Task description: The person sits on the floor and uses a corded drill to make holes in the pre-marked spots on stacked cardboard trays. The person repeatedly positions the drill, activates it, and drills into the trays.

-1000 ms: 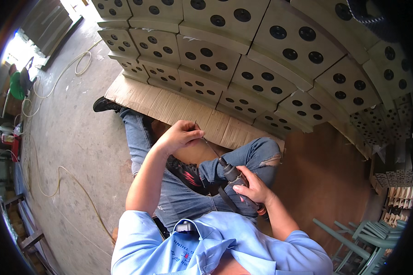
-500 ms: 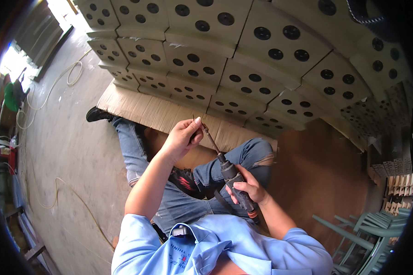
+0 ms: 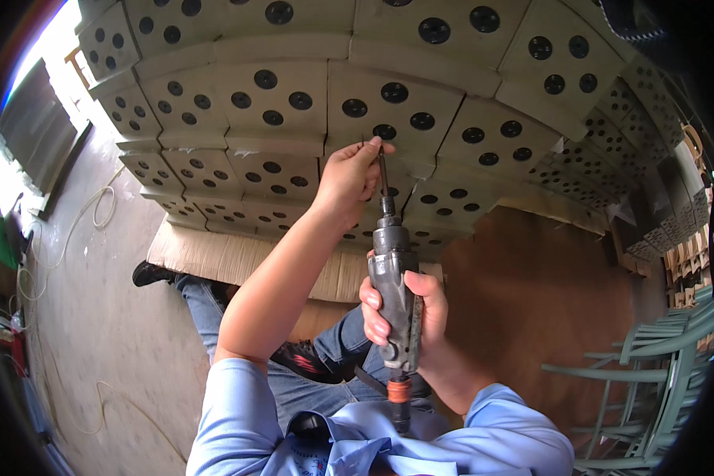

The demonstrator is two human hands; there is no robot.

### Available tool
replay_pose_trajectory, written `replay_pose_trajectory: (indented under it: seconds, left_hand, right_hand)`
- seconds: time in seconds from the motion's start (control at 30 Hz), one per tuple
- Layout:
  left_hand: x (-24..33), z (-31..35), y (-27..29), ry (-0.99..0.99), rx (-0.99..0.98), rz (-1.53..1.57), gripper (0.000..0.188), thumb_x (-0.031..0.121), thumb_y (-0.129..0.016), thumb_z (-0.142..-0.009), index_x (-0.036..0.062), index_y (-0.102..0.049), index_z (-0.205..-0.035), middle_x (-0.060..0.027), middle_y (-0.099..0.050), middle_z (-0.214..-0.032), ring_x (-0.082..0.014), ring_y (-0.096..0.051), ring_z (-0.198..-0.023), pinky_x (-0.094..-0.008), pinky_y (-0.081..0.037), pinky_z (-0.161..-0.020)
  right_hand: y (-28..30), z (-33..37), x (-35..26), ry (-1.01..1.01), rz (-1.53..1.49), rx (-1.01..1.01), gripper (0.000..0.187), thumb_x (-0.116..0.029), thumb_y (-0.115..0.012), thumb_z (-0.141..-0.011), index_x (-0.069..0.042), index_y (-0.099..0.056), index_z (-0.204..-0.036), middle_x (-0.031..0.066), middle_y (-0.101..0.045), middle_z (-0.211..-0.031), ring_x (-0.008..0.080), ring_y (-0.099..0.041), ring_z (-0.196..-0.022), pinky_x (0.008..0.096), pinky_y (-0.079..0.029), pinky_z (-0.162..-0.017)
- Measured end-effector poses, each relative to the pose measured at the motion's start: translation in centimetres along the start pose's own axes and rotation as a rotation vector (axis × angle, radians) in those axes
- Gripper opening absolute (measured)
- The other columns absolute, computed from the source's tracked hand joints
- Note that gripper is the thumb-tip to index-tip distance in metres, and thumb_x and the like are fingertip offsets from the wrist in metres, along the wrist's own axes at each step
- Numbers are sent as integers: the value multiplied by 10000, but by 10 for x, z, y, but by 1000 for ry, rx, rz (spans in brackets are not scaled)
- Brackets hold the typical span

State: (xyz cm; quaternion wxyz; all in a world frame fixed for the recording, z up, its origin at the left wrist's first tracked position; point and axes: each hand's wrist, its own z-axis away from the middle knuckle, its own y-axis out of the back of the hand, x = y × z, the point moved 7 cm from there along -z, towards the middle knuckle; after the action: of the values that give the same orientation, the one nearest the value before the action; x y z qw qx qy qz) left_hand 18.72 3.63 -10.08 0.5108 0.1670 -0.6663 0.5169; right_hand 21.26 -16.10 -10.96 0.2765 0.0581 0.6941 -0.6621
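Observation:
My right hand (image 3: 404,309) is wrapped round a dark inline power screwdriver (image 3: 394,274) with an orange collar at its rear end. Its long bit points up at the stacked tan panels. My left hand (image 3: 349,181) is closed in a pinch beside the bit's tip; a thin dark point, like a screw, sticks up from the fingers. What else the fingers hold is hidden. Both hands are raised against the stack, and the tip meets the area of a black round disc (image 3: 384,132) on one tan panel (image 3: 444,99); whether it touches cannot be made out.
Tan panels with black discs rise in rows ahead. Corrugated cardboard (image 3: 190,246) lies under the stack, across my bent legs (image 3: 341,341). A pale hose (image 3: 103,397) curls over the floor at left. Grey-green metal frames (image 3: 650,381) stand at the lower right.
Both hands and the screwdriver have risen from above my lap to the panels. The screwdriver has swung from a slant to nearly upright. My view has tilted toward the stack.

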Motion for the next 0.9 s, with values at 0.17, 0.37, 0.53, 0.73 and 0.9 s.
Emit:
replay_pose_trajectory:
  seconds: [0.17,0.37,0.53,0.73,0.9]
  left_hand:
    - [-12,-12,-13,54,74,-49,269,273,-541,-1067,35,-662,-1033,110,-345,-584,-43,-253,-492,-247,-200,-475]
    - [-4,-12,-18,38,77,-72,270,281,-539,-1067,43,-657,-1018,112,-334,-579,-50,-249,-496,-258,-228,-495]
    - [-3,-13,-17,33,83,-90,275,293,-547,-1063,46,-661,-1022,100,-341,-573,-60,-259,-491,-262,-242,-483]
    - [-2,-12,-18,9,102,-91,270,288,-551,-1058,42,-661,-1033,103,-344,-571,-47,-264,-476,-256,-231,-477]
    - [-6,3,-9,22,168,-59,276,300,-563,-1051,40,-656,-1052,100,-348,-583,-36,-284,-470,-238,-207,-443]
  right_hand:
    - [-3,-6,2,94,-85,74,473,-440,-516,-977,-70,-468,-1268,99,-549,-916,164,-584,-626,311,-511,-566]
    - [-5,-12,1,100,-111,94,473,-443,-499,-983,-68,-469,-1270,97,-558,-910,157,-583,-617,305,-512,-555]
    - [-8,-14,1,93,-144,87,471,-443,-506,-982,-67,-470,-1262,97,-556,-908,161,-583,-616,307,-513,-554]
    - [-17,-18,0,93,-162,80,440,-444,-520,-982,-74,-502,-1220,85,-558,-907,158,-583,-622,307,-510,-567]
    - [-29,-21,-5,76,-198,52,372,-406,-527,-1005,-107,-495,-1223,84,-561,-915,178,-590,-649,337,-503,-590]
